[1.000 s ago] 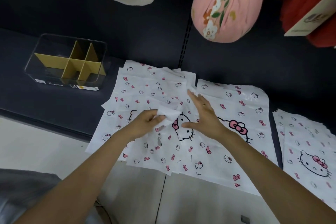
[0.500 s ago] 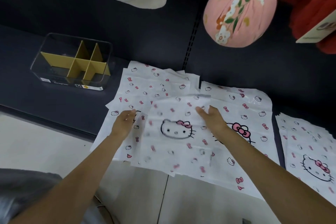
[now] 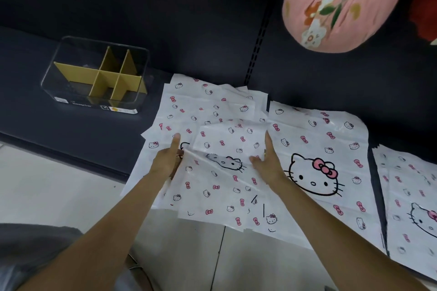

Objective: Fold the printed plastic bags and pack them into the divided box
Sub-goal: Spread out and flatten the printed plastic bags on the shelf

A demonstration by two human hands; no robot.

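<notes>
Since half a second ago the top bag [image 3: 227, 149] has been folded further, its upper part now doubled over toward the person so the printed cat face sits half hidden at the crease, and both hands have slid in to its two sides. At far left the divided box [image 3: 97, 75], clear with yellow partitions, stands on the dark shelf [image 3: 201, 49], well apart from the bags, its compartments holding nothing. Next comes the left hand [image 3: 166, 160], index finger straight and pressing on the pile of bags [image 3: 189, 106] while the other fingers curl round the folded bag's left edge. That bag lies on the pile between the hands. On its right edge rests the right hand [image 3: 267, 160], fingers straight and together, pressing down. Beyond it a flat bag [image 3: 326, 149] shows a large cat face, and another bag [image 3: 411, 201] lies at far right. Above hangs a pink flowered bundle [image 3: 340, 4].
</notes>
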